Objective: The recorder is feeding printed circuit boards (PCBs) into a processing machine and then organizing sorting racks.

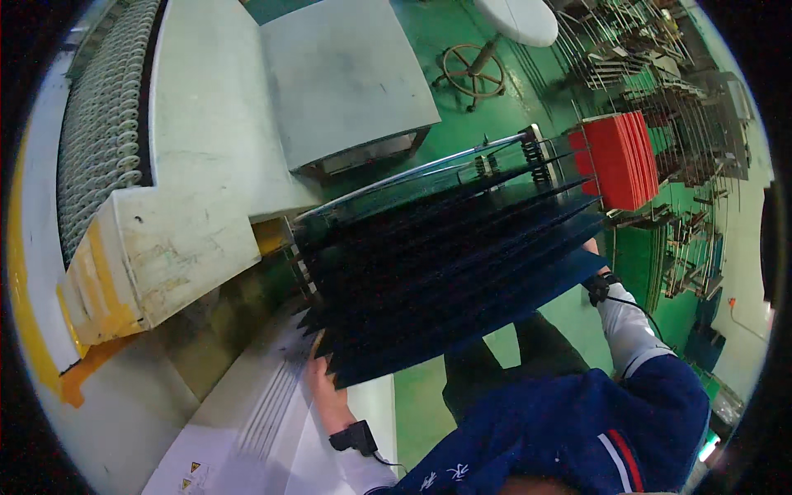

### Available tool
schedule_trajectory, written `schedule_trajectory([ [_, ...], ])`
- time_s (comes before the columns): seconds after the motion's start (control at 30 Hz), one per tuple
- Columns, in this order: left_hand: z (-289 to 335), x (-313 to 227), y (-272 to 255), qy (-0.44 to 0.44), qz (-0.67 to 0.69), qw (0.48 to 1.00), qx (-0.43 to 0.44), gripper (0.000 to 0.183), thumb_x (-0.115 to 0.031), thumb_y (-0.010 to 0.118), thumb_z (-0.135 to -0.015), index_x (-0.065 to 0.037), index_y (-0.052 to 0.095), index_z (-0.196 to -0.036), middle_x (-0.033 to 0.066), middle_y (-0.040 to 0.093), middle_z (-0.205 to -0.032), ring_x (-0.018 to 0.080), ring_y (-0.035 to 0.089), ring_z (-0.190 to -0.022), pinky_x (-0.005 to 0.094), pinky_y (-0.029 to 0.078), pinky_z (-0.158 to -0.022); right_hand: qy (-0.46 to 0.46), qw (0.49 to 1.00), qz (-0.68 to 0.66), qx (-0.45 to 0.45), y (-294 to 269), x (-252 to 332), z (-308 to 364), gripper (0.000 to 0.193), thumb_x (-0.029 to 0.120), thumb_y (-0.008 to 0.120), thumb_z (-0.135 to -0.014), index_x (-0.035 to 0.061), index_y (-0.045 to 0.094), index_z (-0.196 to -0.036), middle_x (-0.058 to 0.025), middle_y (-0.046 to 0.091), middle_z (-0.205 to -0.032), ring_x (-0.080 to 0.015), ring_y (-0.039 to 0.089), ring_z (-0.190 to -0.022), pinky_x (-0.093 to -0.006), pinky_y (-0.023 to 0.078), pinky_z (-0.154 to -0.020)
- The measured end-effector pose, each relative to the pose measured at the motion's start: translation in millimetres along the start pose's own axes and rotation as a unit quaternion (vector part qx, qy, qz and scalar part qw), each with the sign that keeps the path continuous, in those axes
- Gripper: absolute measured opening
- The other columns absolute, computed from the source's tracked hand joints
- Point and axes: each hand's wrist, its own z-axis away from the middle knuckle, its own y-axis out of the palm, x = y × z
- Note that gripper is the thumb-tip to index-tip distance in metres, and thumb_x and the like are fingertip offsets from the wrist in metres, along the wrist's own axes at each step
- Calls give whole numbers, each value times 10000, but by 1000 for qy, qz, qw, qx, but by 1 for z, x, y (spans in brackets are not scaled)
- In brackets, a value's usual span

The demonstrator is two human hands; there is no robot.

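Observation:
Several thin, dark blue-black panels [445, 272] stand in a row in a metal-framed rack [404, 175] in front of me. My left hand [324, 388] is at the left end of the nearest panel [462, 330], its fingers closed around the edge and partly hidden by it. At the opposite end, my right hand [596, 250] grips the same panel, with most of its fingers behind the sheet. The panel spans the space between both hands, tilted, its right end farther from me. Dark bands with cables circle both wrists.
On the left a white machine [198, 256] with a roller conveyor [103, 124] adjoins a grey metal-topped table [346, 74]. Red panels [619, 161] stand beyond the rack's right end. Wire racks [685, 165] line the right side. A round stool [520, 18] stands on the green floor.

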Motion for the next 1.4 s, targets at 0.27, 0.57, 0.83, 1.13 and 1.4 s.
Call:
schedule_trajectory([
  [0.27, 3, 10, 3, 92, 45, 995, -16, 550, -444, 459, -941, -5, 499, -1270, 121, 558, -1220, 227, 530, -1117, 340, 407, -925, -12, 999, -9, 51, 18, 7, -23, 149, 170, 589, -816, 21, 577, -819, -129, 599, -756, -255, 589, -711, -372, 448, -630],
  [0.57, 54, 48, 30, 145, 95, 966, -194, 634, -495, 492, -911, -18, 419, -1321, 131, 451, -1324, 274, 389, -1265, 447, 270, -1042, 28, 992, -5, 126, 24, 38, -10, 217, 212, 488, -912, 54, 574, -790, -29, 545, -705, -175, 521, -632, -316, 412, -573],
  [0.83, 145, 96, 115, 139, 127, 943, -275, 720, -462, 522, -902, -42, 250, -1420, 197, 294, -1455, 361, 312, -1329, 477, 221, -1096, 92, 968, 84, 216, 18, 83, -3, 402, 434, 478, -940, 64, 599, -837, -23, 565, -698, -140, 504, -594, -317, 390, -537],
  [1.13, 193, 158, 235, 92, 127, 966, -206, 656, -422, 557, -901, -55, 311, -1385, 159, 379, -1389, 350, 360, -1300, 488, 255, -1074, 12, 936, 179, 303, 6, 102, -52, 216, 237, 618, -848, 21, 630, -855, -40, 614, -702, -153, 593, -596, -315, 470, -508],
  [1.4, 140, 247, 274, -43, 48, 994, -83, 791, -419, 618, -861, -102, 194, -1449, 126, 319, -1448, 387, 332, -1294, 503, 338, -1003, 67, 894, 268, 353, 16, 108, -53, 104, 121, 628, -819, 20, 633, -843, -77, 642, -664, -177, 622, -536, -338, 516, -457],
])
